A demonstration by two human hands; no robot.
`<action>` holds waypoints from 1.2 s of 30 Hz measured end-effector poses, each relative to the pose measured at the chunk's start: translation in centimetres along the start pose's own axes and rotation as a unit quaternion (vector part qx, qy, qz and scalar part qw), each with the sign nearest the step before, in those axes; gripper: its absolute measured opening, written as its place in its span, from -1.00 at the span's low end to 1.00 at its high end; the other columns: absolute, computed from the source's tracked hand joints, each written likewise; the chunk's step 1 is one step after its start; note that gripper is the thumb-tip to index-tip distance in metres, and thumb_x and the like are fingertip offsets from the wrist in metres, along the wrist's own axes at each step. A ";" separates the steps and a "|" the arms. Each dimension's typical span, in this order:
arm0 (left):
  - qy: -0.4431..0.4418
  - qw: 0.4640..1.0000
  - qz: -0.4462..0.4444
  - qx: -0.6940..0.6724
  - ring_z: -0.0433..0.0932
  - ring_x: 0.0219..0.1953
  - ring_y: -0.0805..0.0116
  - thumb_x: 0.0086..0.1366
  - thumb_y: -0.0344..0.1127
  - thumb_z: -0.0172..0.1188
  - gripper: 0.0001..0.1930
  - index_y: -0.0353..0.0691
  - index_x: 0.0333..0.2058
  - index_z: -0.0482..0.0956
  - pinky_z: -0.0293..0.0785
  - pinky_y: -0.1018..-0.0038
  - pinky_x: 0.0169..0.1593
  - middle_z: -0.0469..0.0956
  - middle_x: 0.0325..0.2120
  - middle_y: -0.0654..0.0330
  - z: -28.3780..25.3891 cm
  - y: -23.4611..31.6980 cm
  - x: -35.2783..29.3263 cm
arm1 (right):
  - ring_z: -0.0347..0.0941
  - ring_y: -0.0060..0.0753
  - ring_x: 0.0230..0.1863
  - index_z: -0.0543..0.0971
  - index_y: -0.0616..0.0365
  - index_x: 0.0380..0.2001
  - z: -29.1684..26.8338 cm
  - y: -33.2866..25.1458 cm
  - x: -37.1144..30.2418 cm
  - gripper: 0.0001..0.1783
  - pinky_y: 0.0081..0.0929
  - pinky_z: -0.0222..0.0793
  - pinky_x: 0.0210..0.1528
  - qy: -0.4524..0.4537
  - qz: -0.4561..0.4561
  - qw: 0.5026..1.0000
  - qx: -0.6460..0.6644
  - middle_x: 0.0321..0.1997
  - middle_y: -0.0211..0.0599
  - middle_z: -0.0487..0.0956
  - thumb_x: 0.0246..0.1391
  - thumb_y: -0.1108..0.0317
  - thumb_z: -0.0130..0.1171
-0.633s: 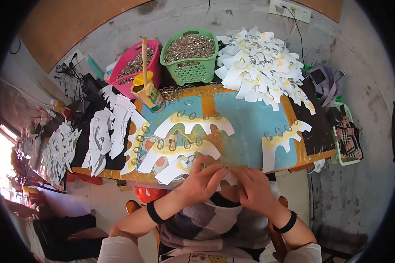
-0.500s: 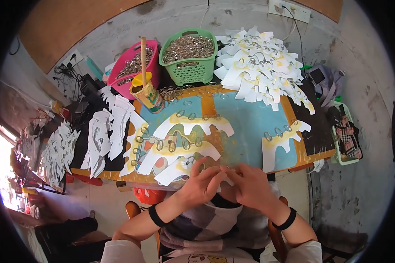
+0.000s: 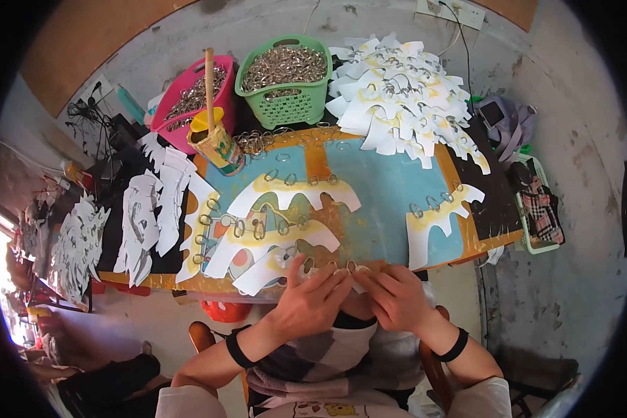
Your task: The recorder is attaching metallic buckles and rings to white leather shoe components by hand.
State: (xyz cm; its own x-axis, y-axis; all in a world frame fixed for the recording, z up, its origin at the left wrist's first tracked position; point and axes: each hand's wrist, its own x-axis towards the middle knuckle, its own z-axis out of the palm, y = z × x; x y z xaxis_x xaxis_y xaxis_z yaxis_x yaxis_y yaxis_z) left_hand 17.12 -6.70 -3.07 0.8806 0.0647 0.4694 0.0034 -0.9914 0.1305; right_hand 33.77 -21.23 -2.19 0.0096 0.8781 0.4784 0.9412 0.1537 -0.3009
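Close to my body at the table's near edge, my left hand [image 3: 308, 298] and my right hand [image 3: 397, 295] are pinched together at the fingertips. Between them is a white cut-out piece, mostly covered by the fingers, with metal rings [image 3: 350, 266] standing up along its edge. Just beyond my left hand lies a white cut-out strip [image 3: 254, 280], with another white strip [image 3: 223, 256] behind it carrying upright rings on a yellowish smeared band. Farther back is a curved strip [image 3: 348, 199] with rings. More ringed strips lie at the left [image 3: 191, 252] and right [image 3: 419, 245].
Pink [image 3: 166, 115] and green [image 3: 285, 111] baskets full of metal rings stand at the back, beside a yellow-smeared can [image 3: 219, 150] with a stick in it. A heap of ringed white pieces [image 3: 369, 129] fills the back right. Stacked white pieces [image 3: 138, 223] lie left.
My fingers have closed in along the white piece, and its rings now show above the fingertips. The whole view has shifted slightly; the things on the table lie as before.
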 end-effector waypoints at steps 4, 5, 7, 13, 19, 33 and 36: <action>0.005 1.000 0.005 0.029 0.43 0.04 0.36 0.01 -0.31 0.17 -0.62 -0.23 -0.14 0.59 -0.16 -0.19 0.28 0.53 -0.12 0.22 0.4 0.8 -0.4 | 0.41 -0.27 -0.34 0.55 0.20 -0.10 0.2 -0.1 -0.5 -0.50 -0.36 0.33 -0.27 -0.010 -0.011 1.000 -0.005 -0.05 -0.30 0.51 -0.25 0.36 0.16; 0.013 0.999 0.001 0.032 0.43 0.02 0.38 0.09 -0.32 0.10 -0.68 -0.26 -0.17 0.60 -0.15 -0.18 0.29 0.54 -0.15 0.18 0.3 1.1 -0.4 | 0.41 -0.29 -0.35 0.56 0.20 -0.16 0.3 -0.4 -0.3 -0.54 -0.35 0.33 -0.28 -0.005 -0.008 1.000 -0.023 -0.08 -0.32 0.51 -0.26 0.37 0.17; 0.005 0.999 -0.003 0.033 0.43 0.02 0.36 0.09 -0.32 0.10 -0.67 -0.28 -0.16 0.60 -0.13 -0.19 0.29 0.54 -0.14 0.16 0.2 1.3 -0.3 | 0.41 -0.30 -0.36 0.57 0.20 -0.21 0.4 -0.7 0.3 -0.58 -0.33 0.33 -0.29 -0.002 0.000 0.999 -0.041 -0.11 -0.33 0.51 -0.28 0.38 0.17; -0.006 0.996 -0.002 0.084 0.44 0.01 0.29 0.03 -0.34 0.13 -0.64 -0.28 -0.15 0.59 -0.14 -0.24 0.29 0.53 -0.13 0.15 1.4 1.6 -0.8 | 0.41 -0.18 -0.35 0.51 0.19 -0.31 0.2 0.0 1.3 -0.70 -0.27 0.32 -0.38 0.008 0.087 0.993 0.078 -0.29 -0.32 0.45 -0.24 0.44 0.20; 0.010 0.998 -0.031 0.057 0.44 -0.01 0.20 -0.06 -0.37 0.21 -0.57 -0.24 -0.12 0.58 -0.12 -0.21 0.30 0.49 -0.18 0.16 0.9 2.0 -0.7 | 0.42 -0.04 -0.37 0.44 0.21 -0.36 0.4 -1.0 2.7 -0.80 -0.27 0.32 -0.39 0.102 0.202 0.967 0.119 -0.31 -0.21 0.42 -0.05 0.46 0.23; -0.020 0.948 -0.060 -0.311 0.14 0.21 -0.12 0.09 -0.36 0.30 -0.92 -0.12 -0.42 0.60 -0.16 -0.32 0.22 0.24 0.00 0.05 -3.7 -2.5 2.7 | 0.50 -0.26 -0.39 0.50 0.16 -0.24 -2.3 -3.9 2.1 -0.80 -0.44 0.34 -0.33 0.055 0.281 0.889 0.358 -0.41 -0.22 0.55 0.03 0.45 0.24; 0.006 0.934 -0.053 -0.354 0.14 0.21 -0.10 0.06 -0.39 0.32 -0.89 -0.13 -0.45 0.54 -0.16 -0.30 0.22 0.23 0.00 0.05 -3.9 -1.6 3.1 | 0.49 -0.41 -0.41 0.54 0.20 -0.26 -2.8 -4.3 2.7 -0.83 -0.50 0.34 -0.34 0.093 0.240 0.867 0.428 -0.39 -0.26 0.59 0.07 0.41 0.23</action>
State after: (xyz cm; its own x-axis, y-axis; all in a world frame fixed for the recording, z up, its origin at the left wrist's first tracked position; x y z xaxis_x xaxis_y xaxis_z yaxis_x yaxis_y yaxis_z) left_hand 17.99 -4.46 1.62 0.8879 0.1627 0.4304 -0.2279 -0.6570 0.7186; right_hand 30.74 -20.76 2.75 0.4602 0.8575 0.2301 0.2200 0.1410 -0.9653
